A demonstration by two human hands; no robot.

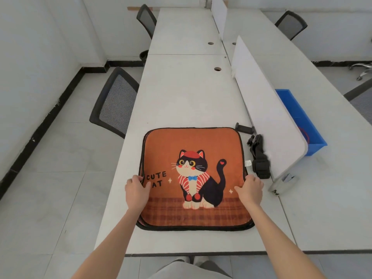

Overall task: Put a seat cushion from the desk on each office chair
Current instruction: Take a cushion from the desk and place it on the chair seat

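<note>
Both hands pinch the top cushion (193, 174) at its side edges, left hand (136, 191) and right hand (250, 191) opposite. It looks soft, light and floppy, so those edges seem the sensible hold.

Office; long white desks (181, 93) w/ dividers (267, 117), mesh chairs (114, 101).

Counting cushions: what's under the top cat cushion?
More cushion edges show beneath the top cat cushion, stacked on the desk. How many, and their prints, are covered.
</note>
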